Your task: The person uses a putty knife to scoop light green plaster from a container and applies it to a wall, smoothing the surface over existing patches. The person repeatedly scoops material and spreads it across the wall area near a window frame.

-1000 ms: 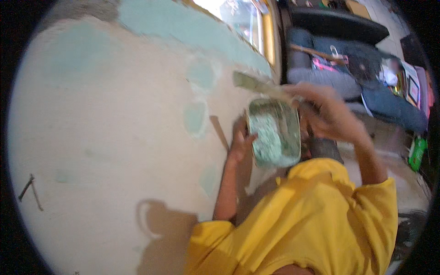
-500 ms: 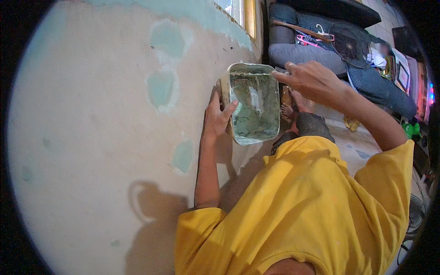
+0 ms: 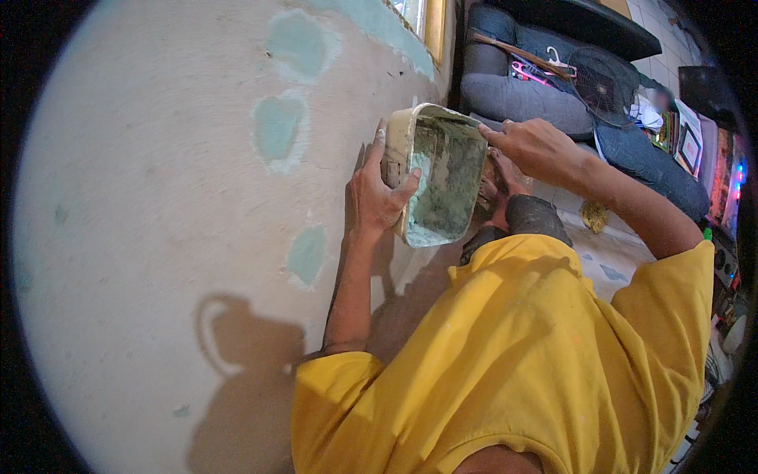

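Observation:
A cream rectangular plastic tub (image 3: 400, 134) hangs in front of me beside the wall, its opening tilted toward me. Pale green paste (image 3: 418, 178) clings to its inner left side and bottom, and its other inner walls are smeared. My left hand (image 3: 377, 189) grips the tub's left side, thumb over the rim and fingers spread along the outside. At the far right corner, my right hand (image 3: 537, 150) is closed with its fingertips at the rim; some of its fingers are hidden behind the hand.
On the left rises a beige wall (image 3: 158, 237) with pale green patches (image 3: 279, 130). A window frame (image 3: 433, 31) is at the top. To the right stand a dark sofa (image 3: 529, 99) with things on it and a fan (image 3: 596, 83). My bare foot (image 3: 513, 174) is below the tub.
The tub has turned so its outer left side shows more, and the paste inside lies along the left. My left hand has shifted with it; my right hand has moved slightly down and right.

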`<action>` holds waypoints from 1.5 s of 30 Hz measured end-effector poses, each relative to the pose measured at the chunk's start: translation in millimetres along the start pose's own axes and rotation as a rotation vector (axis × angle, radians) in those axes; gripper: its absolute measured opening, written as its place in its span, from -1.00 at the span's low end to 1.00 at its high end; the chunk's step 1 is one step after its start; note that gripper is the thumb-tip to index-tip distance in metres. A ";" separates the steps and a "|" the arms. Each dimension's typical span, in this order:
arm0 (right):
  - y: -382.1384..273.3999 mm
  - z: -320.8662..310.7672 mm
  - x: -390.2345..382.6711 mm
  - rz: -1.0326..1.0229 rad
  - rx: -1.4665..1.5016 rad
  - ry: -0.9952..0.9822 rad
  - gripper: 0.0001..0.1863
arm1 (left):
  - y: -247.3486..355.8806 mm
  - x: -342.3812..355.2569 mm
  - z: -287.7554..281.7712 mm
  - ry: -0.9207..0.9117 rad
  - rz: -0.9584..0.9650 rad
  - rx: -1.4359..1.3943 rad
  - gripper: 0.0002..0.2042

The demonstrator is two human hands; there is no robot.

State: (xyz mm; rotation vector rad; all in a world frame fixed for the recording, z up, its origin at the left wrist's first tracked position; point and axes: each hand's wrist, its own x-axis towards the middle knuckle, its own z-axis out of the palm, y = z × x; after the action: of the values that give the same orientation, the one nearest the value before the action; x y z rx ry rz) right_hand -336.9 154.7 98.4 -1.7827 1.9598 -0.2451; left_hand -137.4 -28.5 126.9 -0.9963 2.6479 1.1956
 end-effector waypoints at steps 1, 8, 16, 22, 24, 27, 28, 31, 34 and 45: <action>-3.4 -1.1 -3.6 0.005 0.005 0.012 -0.61 | -1.3 -1.2 0.8 0.045 0.034 0.041 -0.17; -22.2 47.2 -33.8 0.030 0.066 0.027 -0.35 | 12.0 1.7 9.7 0.110 0.022 0.004 -0.16; -56.8 38.1 -48.8 0.134 0.126 -0.057 -0.24 | 6.0 5.9 13.4 0.163 -0.054 -0.060 -0.25; -53.7 48.7 -46.2 0.207 0.386 -0.149 -0.53 | -0.2 11.3 22.7 0.235 0.065 -0.038 -0.24; -48.4 49.6 -47.7 0.194 0.507 -0.142 -0.61 | 2.6 7.1 21.8 0.219 0.033 -0.086 -0.25; -36.2 43.3 -53.6 0.192 0.742 0.008 -0.69 | -8.8 9.8 23.5 0.299 0.150 0.042 -0.26; -31.8 32.6 -54.8 0.306 0.842 -0.091 -0.66 | -8.7 8.2 21.8 0.192 0.028 0.006 -0.26; -17.8 33.4 -74.4 0.309 1.011 0.060 -0.68 | 2.9 -4.2 18.3 0.068 -0.096 -0.003 -0.26; -23.3 3.8 -62.9 0.297 1.466 0.111 -0.71 | -24.4 -15.2 27.1 0.175 0.044 -0.055 -0.35; -36.3 -122.6 109.7 -0.077 1.702 1.135 -0.60 | -29.7 -28.0 20.7 -0.256 -0.044 -0.022 -0.18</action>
State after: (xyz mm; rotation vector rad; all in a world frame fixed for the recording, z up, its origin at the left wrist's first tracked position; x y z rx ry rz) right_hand -365.0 20.7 196.4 -0.4107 1.0936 -2.3760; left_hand -102.0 -13.7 102.1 -0.8361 2.4090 1.2520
